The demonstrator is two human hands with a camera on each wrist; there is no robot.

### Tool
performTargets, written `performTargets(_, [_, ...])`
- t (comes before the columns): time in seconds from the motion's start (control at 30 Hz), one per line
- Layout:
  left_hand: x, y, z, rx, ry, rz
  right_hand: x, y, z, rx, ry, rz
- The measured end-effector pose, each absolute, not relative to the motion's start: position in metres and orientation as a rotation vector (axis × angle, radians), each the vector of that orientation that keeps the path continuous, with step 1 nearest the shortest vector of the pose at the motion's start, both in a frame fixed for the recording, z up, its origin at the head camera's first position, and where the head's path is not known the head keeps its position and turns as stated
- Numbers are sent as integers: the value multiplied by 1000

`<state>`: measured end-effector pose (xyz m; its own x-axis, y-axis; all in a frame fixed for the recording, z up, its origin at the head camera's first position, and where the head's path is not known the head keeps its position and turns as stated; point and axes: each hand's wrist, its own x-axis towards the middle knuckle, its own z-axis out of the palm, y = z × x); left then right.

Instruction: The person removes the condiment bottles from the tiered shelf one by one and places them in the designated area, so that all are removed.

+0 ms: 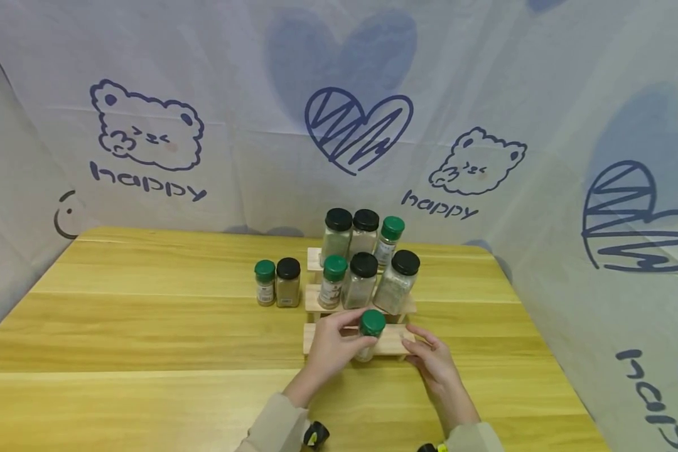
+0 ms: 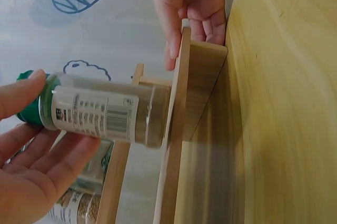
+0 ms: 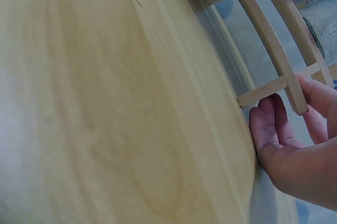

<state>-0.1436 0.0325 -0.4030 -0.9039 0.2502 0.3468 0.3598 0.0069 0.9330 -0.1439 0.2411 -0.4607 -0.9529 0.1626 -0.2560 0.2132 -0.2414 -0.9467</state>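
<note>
My left hand [image 1: 334, 349] holds a spice jar [image 1: 371, 324] with a green cap, thumb on one side and fingers on the other. In the left wrist view the labelled spice jar [image 2: 100, 109] has its base right at the front step of a wooden spice rack [image 2: 180, 108]. At the right end of that step, my right hand [image 1: 436, 364] grips the rack. The right wrist view shows the right hand [image 3: 295, 145] with fingers curled below the step and others against its upper side.
Black- and green-capped jars fill the rack's middle step [image 1: 311, 300] and back step [image 1: 313, 257]. Left of the rack, a small green-capped jar [image 1: 265, 284] and a black-capped jar [image 1: 288, 285] stand on the wooden table [image 1: 147, 333]. A printed cloth [image 1: 248, 169] hangs behind.
</note>
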Motion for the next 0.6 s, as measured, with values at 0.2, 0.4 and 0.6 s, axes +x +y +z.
performTargets(0.2, [-140,22,-394,-708,-2166,-2093,-143,241,-460,482,1919,-2403])
performTargets(0.4, [-132,9,-376,-744,-2159,-2121,-143,241,-459,477,1906,-2402])
performTargets(0.6, [-132,-3,-373,-735,-2202,-2126,-143,241,-460,470,1889,-2422])
